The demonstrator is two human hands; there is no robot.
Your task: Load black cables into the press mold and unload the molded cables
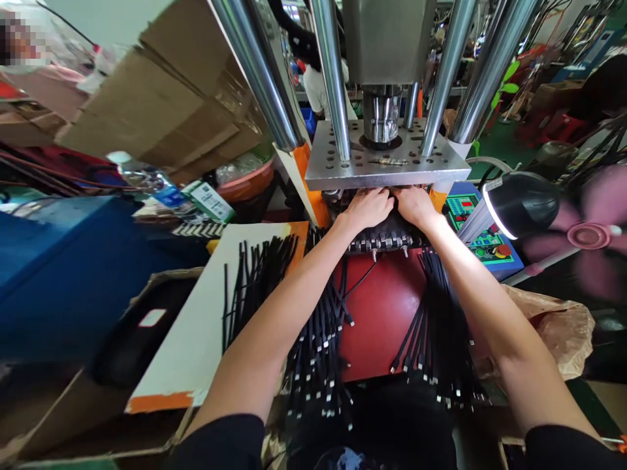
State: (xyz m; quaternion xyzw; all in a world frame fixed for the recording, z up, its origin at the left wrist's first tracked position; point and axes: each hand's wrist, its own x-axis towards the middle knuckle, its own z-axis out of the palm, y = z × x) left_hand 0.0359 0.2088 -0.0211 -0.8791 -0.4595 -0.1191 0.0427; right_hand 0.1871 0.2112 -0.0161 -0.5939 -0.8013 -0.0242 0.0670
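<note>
Both of my arms reach forward under the thick metal plate (386, 171) of a press. My left hand (371, 207) is closed, its fingers curled over the dark mould (385, 241) beneath the plate. Close beside it, my right hand (415, 206) bends its fingers inward at the same spot. Whatever the fingertips pinch is hidden by the hands and the plate. Bunches of black cables with metal plugs hang on the left (318, 333) and right (435, 333) of a red board (379, 313) in front of the mould.
More black cables (257, 274) lie on a white board (196, 339) at left. A control panel (482, 222), a black lamp (524, 202) and a blurred pink fan (588, 235) stand at right. Steel columns (336, 85) surround the press. A cardboard box (171, 98) is behind left.
</note>
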